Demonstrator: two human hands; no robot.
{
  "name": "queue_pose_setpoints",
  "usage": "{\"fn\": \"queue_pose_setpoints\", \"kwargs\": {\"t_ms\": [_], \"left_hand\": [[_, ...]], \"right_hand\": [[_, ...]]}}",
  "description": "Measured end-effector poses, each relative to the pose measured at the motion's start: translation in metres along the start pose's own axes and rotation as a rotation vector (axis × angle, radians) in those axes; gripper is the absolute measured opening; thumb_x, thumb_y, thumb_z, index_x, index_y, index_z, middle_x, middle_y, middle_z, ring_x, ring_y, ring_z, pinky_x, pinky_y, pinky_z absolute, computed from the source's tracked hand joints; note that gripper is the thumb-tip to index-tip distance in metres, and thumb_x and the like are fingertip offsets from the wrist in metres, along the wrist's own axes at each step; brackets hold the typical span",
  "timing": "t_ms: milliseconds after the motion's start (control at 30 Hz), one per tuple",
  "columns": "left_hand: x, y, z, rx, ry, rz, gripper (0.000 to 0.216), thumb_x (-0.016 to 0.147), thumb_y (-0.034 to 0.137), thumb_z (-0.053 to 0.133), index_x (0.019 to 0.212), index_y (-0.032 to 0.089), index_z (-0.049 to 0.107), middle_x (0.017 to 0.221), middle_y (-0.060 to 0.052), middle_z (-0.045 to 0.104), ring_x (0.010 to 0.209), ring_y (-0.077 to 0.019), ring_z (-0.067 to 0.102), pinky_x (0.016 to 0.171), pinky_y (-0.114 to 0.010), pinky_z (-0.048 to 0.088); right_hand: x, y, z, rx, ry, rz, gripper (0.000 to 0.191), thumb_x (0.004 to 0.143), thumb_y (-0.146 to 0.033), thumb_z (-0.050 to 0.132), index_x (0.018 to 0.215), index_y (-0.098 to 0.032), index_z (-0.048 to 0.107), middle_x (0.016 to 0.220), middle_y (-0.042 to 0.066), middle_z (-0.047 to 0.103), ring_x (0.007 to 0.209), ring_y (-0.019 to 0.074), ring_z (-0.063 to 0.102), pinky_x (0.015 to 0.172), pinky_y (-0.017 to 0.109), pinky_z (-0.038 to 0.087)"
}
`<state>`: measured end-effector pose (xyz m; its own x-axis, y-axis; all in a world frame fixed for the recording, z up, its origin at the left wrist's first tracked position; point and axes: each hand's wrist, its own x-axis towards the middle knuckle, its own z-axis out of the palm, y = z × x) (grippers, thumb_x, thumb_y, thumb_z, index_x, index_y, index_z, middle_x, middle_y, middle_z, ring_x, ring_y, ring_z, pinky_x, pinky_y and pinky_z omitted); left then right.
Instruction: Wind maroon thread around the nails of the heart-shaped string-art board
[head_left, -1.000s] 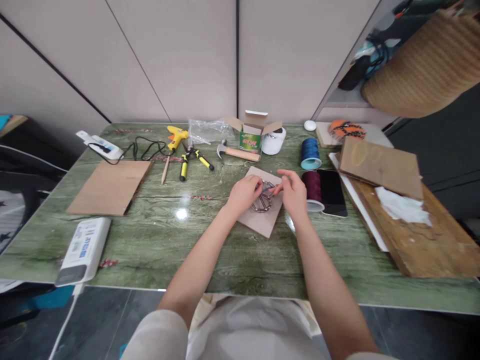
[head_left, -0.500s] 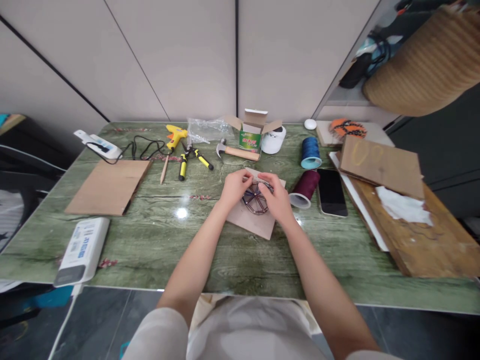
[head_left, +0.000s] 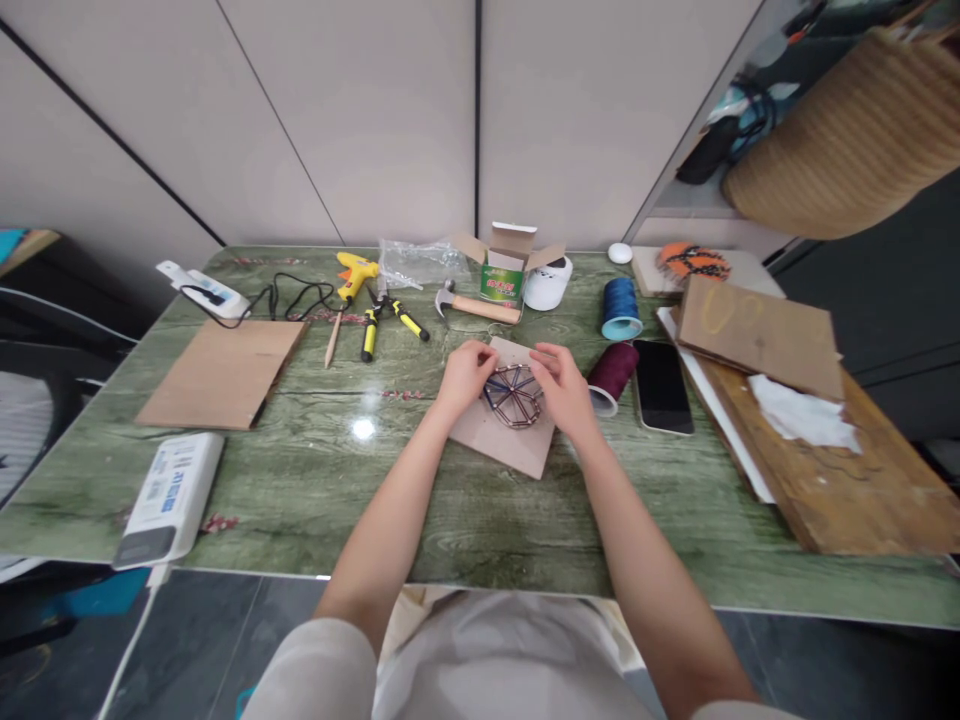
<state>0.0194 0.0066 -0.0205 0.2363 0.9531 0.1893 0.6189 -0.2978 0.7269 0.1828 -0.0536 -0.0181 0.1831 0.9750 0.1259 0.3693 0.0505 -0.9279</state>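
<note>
Green marbled table (head_left: 315, 480) seen from above, with a person's two bare forearms reaching in from the bottom edge. At the far left front lies a white box (head_left: 169, 497), and behind it a flat sheet of cardboard (head_left: 221, 372). Past that sits a white power strip (head_left: 202, 290) with a black cord (head_left: 296, 298) running to a yellow glue gun (head_left: 354, 270). Next come a pencil (head_left: 332, 340), yellow-handled pliers (head_left: 382, 325), a clear plastic bag (head_left: 420, 262) and a hammer (head_left: 476, 305).

Near the middle of the table lies a small wooden board (head_left: 501, 440), turned at an angle. On it is a ring of nails strung with dark thread (head_left: 514, 395), like a spoked wheel. The left hand (head_left: 466, 375) rests at the board's left side, fingers bent, their tips touching the board just beside the ring. The right hand (head_left: 566, 390) sits on the ring's right side, fingers curled loosely over its upper edge. The thread is too fine to tell whether either hand has it pinched.

Behind the hands stand an open green carton (head_left: 504, 270) and a white tub (head_left: 546, 283). Just right of the right hand lies a maroon spool (head_left: 611, 375) on its side, with a blue spool (head_left: 620, 307) upright behind it and a dark phone (head_left: 660, 385) beside it. At the far right are stacked wooden boards (head_left: 757, 330) with a white tissue (head_left: 802, 420) on top.
</note>
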Motion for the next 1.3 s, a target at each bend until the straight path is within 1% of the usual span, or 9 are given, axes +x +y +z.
{"fn": "queue_pose_setpoints", "kwargs": {"t_ms": [100, 267, 467, 600, 733, 900, 1133, 1233, 1300], "left_hand": [[-0.001, -0.001, 0.002, 0.032, 0.017, 0.019, 0.015, 0.082, 0.022, 0.052, 0.082, 0.015, 0.064, 0.088, -0.005, 0.066, 0.084, -0.0162, 0.06, 0.082, -0.029, 0.046], [-0.003, 0.0, 0.004, 0.1, 0.068, 0.052, 0.012, 0.082, 0.02, 0.051, 0.08, 0.015, 0.062, 0.085, -0.006, 0.064, 0.085, -0.0177, 0.058, 0.082, -0.03, 0.045], [-0.004, 0.0, 0.002, 0.134, 0.087, 0.033, 0.011, 0.08, 0.018, 0.05, 0.08, 0.015, 0.061, 0.086, -0.007, 0.063, 0.084, -0.0188, 0.059, 0.081, -0.032, 0.046], [-0.004, -0.001, -0.006, 0.157, 0.045, -0.002, 0.012, 0.078, 0.017, 0.05, 0.079, 0.015, 0.062, 0.085, -0.008, 0.065, 0.084, -0.0196, 0.06, 0.082, -0.032, 0.046], [-0.007, -0.002, -0.014, 0.15, 0.003, 0.025, 0.013, 0.078, 0.018, 0.05, 0.078, 0.016, 0.062, 0.083, -0.007, 0.066, 0.083, -0.0187, 0.061, 0.082, -0.031, 0.047], [-0.011, -0.005, -0.017, 0.035, 0.01, -0.05, 0.013, 0.079, 0.022, 0.051, 0.081, 0.017, 0.062, 0.075, -0.003, 0.067, 0.069, -0.0147, 0.062, 0.074, -0.026, 0.047], [-0.011, -0.009, -0.014, -0.136, 0.043, -0.135, 0.013, 0.08, 0.027, 0.052, 0.081, 0.017, 0.06, 0.058, 0.001, 0.063, 0.055, -0.0134, 0.062, 0.067, -0.026, 0.049], [-0.009, -0.014, -0.011, -0.281, 0.049, -0.191, 0.012, 0.08, 0.027, 0.053, 0.08, 0.017, 0.059, 0.065, 0.0, 0.065, 0.056, -0.0127, 0.063, 0.067, -0.027, 0.051], [-0.007, -0.016, -0.009, -0.472, 0.042, -0.255, 0.01, 0.079, 0.025, 0.054, 0.079, 0.016, 0.058, 0.075, -0.002, 0.067, 0.061, -0.0121, 0.064, 0.069, -0.028, 0.052]], "right_hand": [[0.003, 0.003, -0.011, -0.072, 0.036, 0.066, 0.036, 0.082, -0.036, 0.051, 0.116, -0.023, 0.05, 0.107, 0.009, 0.068, 0.096, 0.0227, 0.064, 0.088, 0.042, 0.047], [0.003, 0.0, -0.021, -0.202, 0.099, -0.03, 0.031, 0.084, -0.029, 0.047, 0.114, -0.021, 0.052, 0.103, 0.01, 0.069, 0.095, 0.0225, 0.065, 0.087, 0.039, 0.047], [0.004, 0.006, -0.016, -0.282, 0.093, -0.123, 0.028, 0.086, -0.027, 0.042, 0.111, -0.021, 0.054, 0.1, 0.009, 0.07, 0.095, 0.0227, 0.065, 0.083, 0.037, 0.047], [0.005, 0.011, -0.011, -0.36, 0.058, -0.161, 0.024, 0.087, -0.028, 0.041, 0.1, -0.02, 0.059, 0.096, 0.009, 0.07, 0.09, 0.0234, 0.065, 0.081, 0.037, 0.047], [0.003, 0.008, -0.006, -0.312, 0.06, -0.169, 0.024, 0.087, -0.029, 0.041, 0.099, -0.02, 0.06, 0.096, 0.007, 0.07, 0.091, 0.0215, 0.065, 0.082, 0.035, 0.047], [0.002, 0.003, 0.002, -0.214, 0.026, -0.148, 0.025, 0.086, -0.034, 0.043, 0.097, -0.02, 0.061, 0.094, 0.006, 0.07, 0.088, 0.0197, 0.065, 0.081, 0.034, 0.047], [0.024, 0.003, 0.015, -0.173, 0.017, -0.036, 0.023, 0.083, -0.037, 0.046, 0.087, -0.019, 0.061, 0.07, 0.003, 0.069, 0.067, 0.0181, 0.064, 0.071, 0.033, 0.048], [0.039, -0.003, 0.022, -0.201, -0.046, -0.041, 0.016, 0.079, -0.031, 0.05, 0.082, -0.02, 0.061, 0.075, 0.003, 0.07, 0.071, 0.0175, 0.065, 0.074, 0.033, 0.048], [0.046, -0.007, 0.028, -0.213, -0.096, -0.053, 0.013, 0.078, -0.029, 0.051, 0.081, -0.02, 0.061, 0.076, 0.003, 0.07, 0.072, 0.0171, 0.065, 0.074, 0.033, 0.048]]}}
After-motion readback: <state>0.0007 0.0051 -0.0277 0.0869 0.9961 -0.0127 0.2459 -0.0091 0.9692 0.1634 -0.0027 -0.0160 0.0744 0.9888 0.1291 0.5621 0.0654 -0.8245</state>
